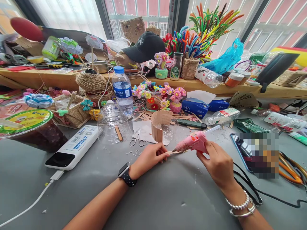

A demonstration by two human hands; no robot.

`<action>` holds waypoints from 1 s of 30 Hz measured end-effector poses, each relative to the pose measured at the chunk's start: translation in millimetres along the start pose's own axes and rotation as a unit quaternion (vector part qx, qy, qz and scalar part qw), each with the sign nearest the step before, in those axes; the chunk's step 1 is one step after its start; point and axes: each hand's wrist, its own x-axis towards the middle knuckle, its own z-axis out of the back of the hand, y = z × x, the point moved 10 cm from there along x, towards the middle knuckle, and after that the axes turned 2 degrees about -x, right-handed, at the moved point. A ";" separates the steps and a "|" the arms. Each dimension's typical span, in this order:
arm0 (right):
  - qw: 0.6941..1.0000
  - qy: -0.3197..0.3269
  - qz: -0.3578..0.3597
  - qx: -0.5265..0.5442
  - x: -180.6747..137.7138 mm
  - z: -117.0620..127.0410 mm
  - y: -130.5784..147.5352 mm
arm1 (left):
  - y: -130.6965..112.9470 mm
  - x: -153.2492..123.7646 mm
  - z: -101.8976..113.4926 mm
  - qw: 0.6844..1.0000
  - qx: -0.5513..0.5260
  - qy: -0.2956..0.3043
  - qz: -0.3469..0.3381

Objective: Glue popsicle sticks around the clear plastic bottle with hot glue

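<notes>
Near the middle of the grey table, my left hand (153, 158) pinches one end of a wooden craft stick (177, 153), which points to the right. My right hand (217, 161) is wrapped round the handle of a pink hot glue gun (193, 142). The gun's nozzle is tilted down to the left, close over the stick; whether they touch I cannot tell. A clear glue stick (213, 129) pokes out of its back. Just behind my left hand stands a curved wall of craft sticks (160, 124) set upright beside a clear plastic piece (170, 131).
Small scissors (137, 139) lie on white tissue behind my left hand. To the left are a white power bank (74, 148), a cut plastic bottle (114, 123) and a drink cup (31, 131). A phone (242, 150), a black cable (249, 188) and orange-handled pliers (291, 171) lie right.
</notes>
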 end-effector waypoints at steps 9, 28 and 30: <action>1.000 -0.019 0.012 -0.009 1.1 6.8 3.3 | 0.4 0.4 0.6 1.000 0.005 -0.004 0.002; 0.999 -0.027 0.040 -0.019 0.5 12.1 8.9 | -0.1 0.3 0.4 1.000 0.011 -0.002 0.007; 0.998 -0.028 0.042 -0.028 0.4 12.6 9.1 | -0.4 0.2 0.3 1.000 0.010 -0.001 0.005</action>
